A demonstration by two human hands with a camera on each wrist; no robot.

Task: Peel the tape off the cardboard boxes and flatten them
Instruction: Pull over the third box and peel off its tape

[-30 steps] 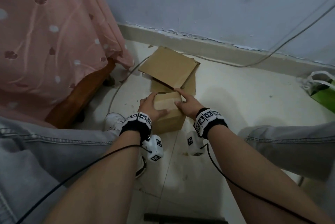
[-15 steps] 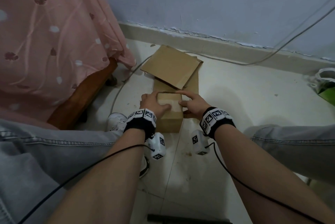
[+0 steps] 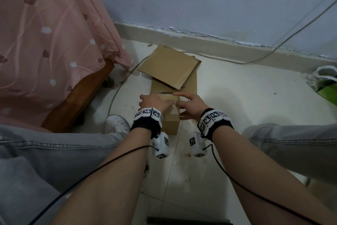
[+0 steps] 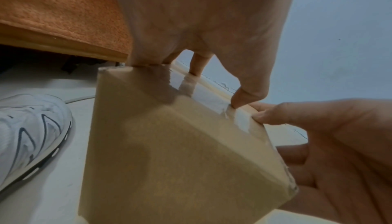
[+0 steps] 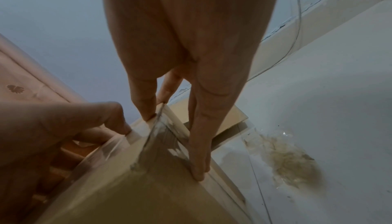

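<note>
Cardboard box stands between both hands' grip, left hand and right hand apparently clasping its taped top.

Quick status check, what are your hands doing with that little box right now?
Both hands on small cardboard box. Left hand steadies top, thumb picking at clear tape; right hand holds right side. Tape still on. Flattened cardboard behind, not blocking.

A pale tiled floor is carrying a small taped cardboard box. Flattened cardboard sheets are lying behind it toward the wall edge, a white sneaker is resting left of the box, and a green bag is sitting at the right edge.
</note>
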